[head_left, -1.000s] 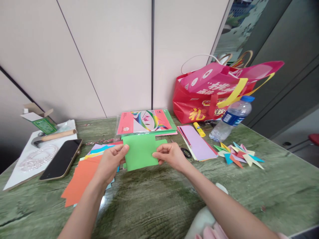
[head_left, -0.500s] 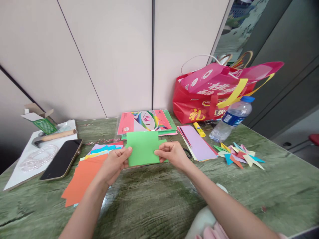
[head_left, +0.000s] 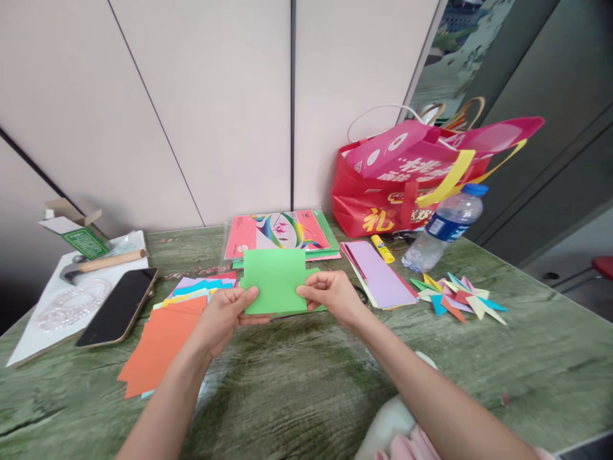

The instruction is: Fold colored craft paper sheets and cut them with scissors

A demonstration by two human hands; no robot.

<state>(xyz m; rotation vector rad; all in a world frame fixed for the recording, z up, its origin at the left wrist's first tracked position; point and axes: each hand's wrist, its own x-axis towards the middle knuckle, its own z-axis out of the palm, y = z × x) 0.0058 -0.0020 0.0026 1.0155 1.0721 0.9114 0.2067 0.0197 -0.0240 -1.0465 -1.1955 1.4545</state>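
Observation:
A green sheet of paper (head_left: 274, 280) is held a little above the green marbled table (head_left: 306, 383). My left hand (head_left: 225, 316) pinches its lower left corner with thumb on top. My right hand (head_left: 330, 295) pinches its right edge. More green paper lies under it on the table. A fan of coloured sheets with an orange one (head_left: 160, 345) on top lies just left of my left hand.
A paper pack (head_left: 280, 233) lies behind the sheet. Lilac sheets (head_left: 378, 275), scissors, a glue stick (head_left: 383, 249), a water bottle (head_left: 443, 227), a red bag (head_left: 412, 179) and folded paper points (head_left: 457, 299) are to the right. A phone (head_left: 119, 306) and hammer (head_left: 103, 263) are left.
The green sheet has turned from tilted to square and shifted slightly right and up. My left hand slid along to its lower left corner; my right hand hardly moved.

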